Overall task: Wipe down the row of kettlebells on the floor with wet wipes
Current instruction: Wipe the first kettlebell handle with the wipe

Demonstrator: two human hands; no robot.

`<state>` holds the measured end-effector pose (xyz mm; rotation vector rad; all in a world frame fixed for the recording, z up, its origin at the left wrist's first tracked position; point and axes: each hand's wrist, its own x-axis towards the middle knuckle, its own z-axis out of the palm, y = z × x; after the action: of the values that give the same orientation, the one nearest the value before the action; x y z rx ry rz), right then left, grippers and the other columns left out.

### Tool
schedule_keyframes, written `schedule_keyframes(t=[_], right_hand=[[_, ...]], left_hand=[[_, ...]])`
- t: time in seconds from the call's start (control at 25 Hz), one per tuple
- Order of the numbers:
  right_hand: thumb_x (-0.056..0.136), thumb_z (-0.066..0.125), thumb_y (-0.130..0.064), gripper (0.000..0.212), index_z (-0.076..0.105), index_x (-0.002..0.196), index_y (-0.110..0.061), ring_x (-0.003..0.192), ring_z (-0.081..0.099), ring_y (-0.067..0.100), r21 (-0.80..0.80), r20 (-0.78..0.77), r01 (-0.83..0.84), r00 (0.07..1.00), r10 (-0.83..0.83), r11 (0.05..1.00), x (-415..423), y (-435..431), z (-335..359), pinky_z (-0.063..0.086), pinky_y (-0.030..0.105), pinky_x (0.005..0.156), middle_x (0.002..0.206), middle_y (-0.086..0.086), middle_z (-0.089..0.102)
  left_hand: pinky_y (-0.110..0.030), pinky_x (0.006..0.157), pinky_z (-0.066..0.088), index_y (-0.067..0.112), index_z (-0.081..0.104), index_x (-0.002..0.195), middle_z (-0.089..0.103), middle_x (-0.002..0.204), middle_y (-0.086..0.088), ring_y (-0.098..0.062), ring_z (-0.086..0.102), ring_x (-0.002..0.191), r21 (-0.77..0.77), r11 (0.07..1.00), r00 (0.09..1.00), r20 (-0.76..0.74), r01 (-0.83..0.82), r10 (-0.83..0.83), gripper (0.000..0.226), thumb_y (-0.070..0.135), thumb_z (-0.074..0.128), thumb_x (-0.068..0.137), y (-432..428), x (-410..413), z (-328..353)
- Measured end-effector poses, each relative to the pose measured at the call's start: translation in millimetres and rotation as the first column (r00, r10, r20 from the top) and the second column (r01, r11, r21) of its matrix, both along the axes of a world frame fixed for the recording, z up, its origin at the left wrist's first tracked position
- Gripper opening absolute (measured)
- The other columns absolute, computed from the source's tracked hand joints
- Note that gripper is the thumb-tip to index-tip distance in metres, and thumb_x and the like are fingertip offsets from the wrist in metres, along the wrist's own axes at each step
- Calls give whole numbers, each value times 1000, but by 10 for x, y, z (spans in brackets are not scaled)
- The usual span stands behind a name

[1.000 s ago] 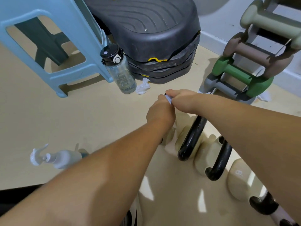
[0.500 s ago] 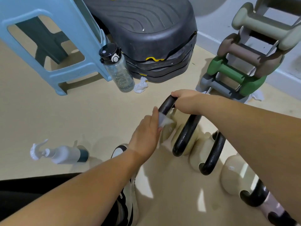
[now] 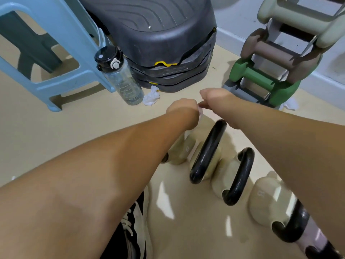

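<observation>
Gripping wet wipe (image 3: 200, 111), left hand (image 3: 182, 109) above end kettlebell (image 3: 183, 149); right hand (image 3: 214, 97) fisted alongside

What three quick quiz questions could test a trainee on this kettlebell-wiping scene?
1. True or false: the water bottle lies on its side.
2. What sits between the bottle and the black step platform: A) crumpled wipe B) towel C) glove
3. Which hand holds the wet wipe over the kettlebells?

Key: 1 false, it stands upright. 2 A. 3 The left hand; the right hand is close beside it.
</observation>
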<state>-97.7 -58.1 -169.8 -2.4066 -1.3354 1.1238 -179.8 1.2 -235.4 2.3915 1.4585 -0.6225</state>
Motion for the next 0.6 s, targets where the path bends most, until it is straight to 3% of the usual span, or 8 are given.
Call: schedule_keyframes(t=[0.08, 0.12, 0.24, 0.36, 0.44, 0.52, 0.6], right_hand=[[97, 40, 0, 23, 53, 80, -8, 99, 52, 32, 42, 4, 44, 999, -45, 998, 20, -26, -71, 43, 38, 91, 71, 4, 39], [95, 42, -3, 20, 53, 79, -7, 97, 51, 30, 35, 47, 11, 999, -12, 999, 27, -71, -146, 42, 37, 91, 77, 7, 46], [91, 41, -14, 26, 64, 100, -9, 92, 50, 27, 63, -60, 63, 996, -60, 996, -29, -112, -187, 41, 36, 85, 93, 8, 57], [95, 39, -13, 25, 61, 91, -4, 82, 44, 25, 106, -85, 6, 996, 3, 994, -73, -95, -137, 37, 30, 71, 86, 8, 52], [96, 39, -13, 24, 59, 87, -5, 86, 46, 28, 109, -112, -41, 992, 53, 993, -124, -111, -88, 40, 30, 69, 83, 7, 52], [96, 40, -10, 27, 65, 107, -4, 106, 53, 34, 67, -121, -34, 992, 42, 997, -171, -145, -74, 47, 32, 87, 105, 11, 62], [93, 42, -8, 38, 62, 125, -8, 124, 50, 33, 42, -134, 20, 991, -14, 999, -202, -151, -69, 41, 38, 107, 131, 11, 60]], left_hand=[[-33, 66, 49, 13, 55, 89, 60, 86, -5, -28, 60, 77, -39, 999, 998, 56, -14, 16, 19, 28, 47, 99, 103, 56, 73], [-33, 65, 50, 13, 55, 91, 58, 84, -5, -28, 60, 75, -66, 998, 993, 112, -20, 27, 19, 27, 46, 98, 81, 29, 76], [-37, 65, 44, 23, 50, 123, 58, 97, -7, -34, 59, 87, 10, 1000, 952, 307, -11, 7, 28, 23, 46, 95, -154, -371, -15], [-42, 71, 48, 32, 27, 149, 52, 107, -8, -32, 57, 90, 129, 991, 866, 499, -36, -33, 51, 31, 46, 102, -583, -945, -121], [-41, 84, 48, 29, 13, 160, 51, 117, -6, -26, 53, 100, 67, 993, 813, 581, -97, 40, 62, 34, 43, 106, -893, -1352, -197], [-33, 90, 43, 26, 2, 163, 49, 124, -2, -23, 50, 109, -9, 990, 789, 602, -143, 120, 67, 35, 40, 107, -1065, -1546, -247], [-34, 91, 44, 22, 6, 162, 51, 129, -4, -24, 51, 113, 9, 986, 810, 572, -165, 131, 66, 37, 39, 107, -1008, -1499, -240]])
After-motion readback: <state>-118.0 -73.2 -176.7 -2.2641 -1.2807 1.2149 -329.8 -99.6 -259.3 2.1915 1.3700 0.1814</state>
